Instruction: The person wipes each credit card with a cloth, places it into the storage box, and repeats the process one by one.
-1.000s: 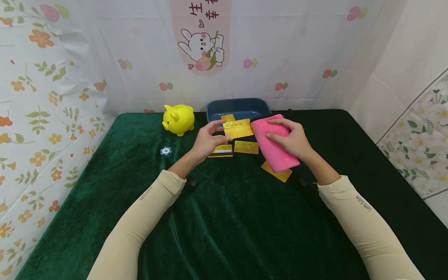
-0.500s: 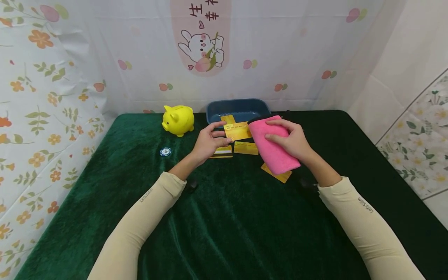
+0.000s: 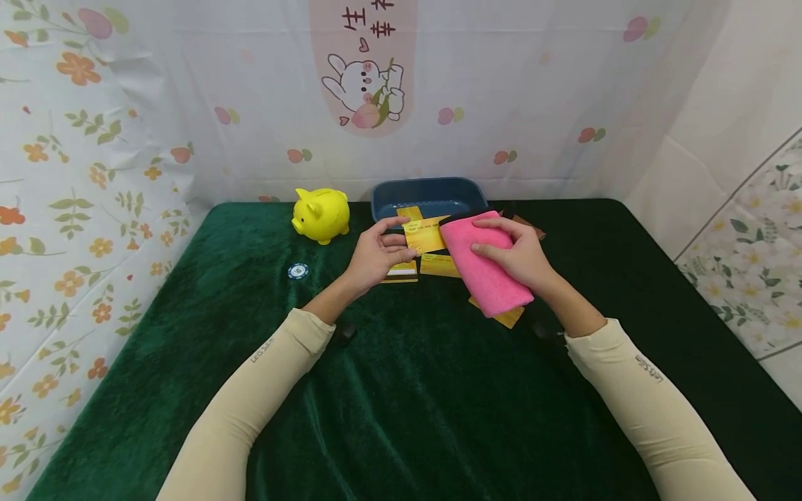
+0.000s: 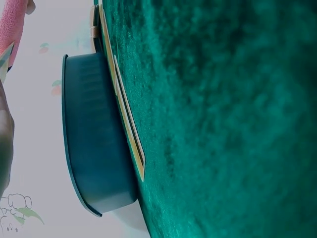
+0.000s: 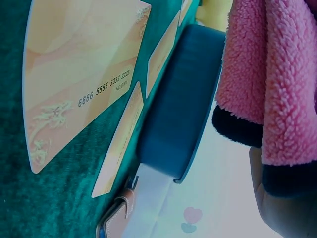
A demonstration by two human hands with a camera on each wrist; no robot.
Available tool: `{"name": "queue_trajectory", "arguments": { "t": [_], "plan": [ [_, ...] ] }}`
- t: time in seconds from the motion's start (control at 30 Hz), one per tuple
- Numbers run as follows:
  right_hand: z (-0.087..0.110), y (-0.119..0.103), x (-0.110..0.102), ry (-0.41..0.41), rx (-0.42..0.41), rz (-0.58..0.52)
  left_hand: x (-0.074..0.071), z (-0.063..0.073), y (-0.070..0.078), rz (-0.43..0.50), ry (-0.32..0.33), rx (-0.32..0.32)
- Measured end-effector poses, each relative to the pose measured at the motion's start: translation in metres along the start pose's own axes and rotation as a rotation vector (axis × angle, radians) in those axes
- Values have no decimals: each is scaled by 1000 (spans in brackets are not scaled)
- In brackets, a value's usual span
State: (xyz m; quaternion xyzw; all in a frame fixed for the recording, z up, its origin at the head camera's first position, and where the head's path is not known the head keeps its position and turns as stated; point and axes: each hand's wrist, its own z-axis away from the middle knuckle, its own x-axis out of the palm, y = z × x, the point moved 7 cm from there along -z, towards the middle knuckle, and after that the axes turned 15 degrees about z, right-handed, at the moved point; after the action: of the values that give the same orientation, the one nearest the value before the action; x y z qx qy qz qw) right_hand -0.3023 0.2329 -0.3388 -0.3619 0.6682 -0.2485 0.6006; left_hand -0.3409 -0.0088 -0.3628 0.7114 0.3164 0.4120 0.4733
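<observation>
A yellow bank card (image 3: 422,236) is pinched at its left end by my left hand (image 3: 378,252), above the table. My right hand (image 3: 525,259) grips a folded pink fleecy cloth (image 3: 481,268) with dark edging, which covers the card's right end. Beneath the hands, more yellow cards lie on the green cloth: one striped card (image 3: 402,272), a middle card (image 3: 441,265), and one (image 3: 512,318) partly hidden under the pink cloth. Up close in the right wrist view, a card (image 5: 89,59) shows printed digits. Only part of the left hand (image 4: 5,141) enters the left wrist view.
Behind the hands stands a blue tray (image 3: 429,188), with a card (image 3: 410,213) at its front. A yellow piggy bank (image 3: 321,214) and a blue-white poker chip (image 3: 298,271) are to the left. Behind my right hand is a brown leather-looking item (image 5: 116,220). Green velvet (image 3: 401,403) covers the table.
The pink cloth has slid left over the held card, hiding more of its right end. My left hand keeps its pinch. More of the brown item shows behind my right hand.
</observation>
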Motion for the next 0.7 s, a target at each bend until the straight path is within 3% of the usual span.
{"name": "queue_trajectory", "arguments": {
  "t": [0.37,0.7],
  "plan": [
    [-2,-4,-2,49,-15,5,9,3,5,-11,-32,11],
    [-6,-6,5,36,-15,-1,8,3,6,-28,-39,35]
  ]
}}
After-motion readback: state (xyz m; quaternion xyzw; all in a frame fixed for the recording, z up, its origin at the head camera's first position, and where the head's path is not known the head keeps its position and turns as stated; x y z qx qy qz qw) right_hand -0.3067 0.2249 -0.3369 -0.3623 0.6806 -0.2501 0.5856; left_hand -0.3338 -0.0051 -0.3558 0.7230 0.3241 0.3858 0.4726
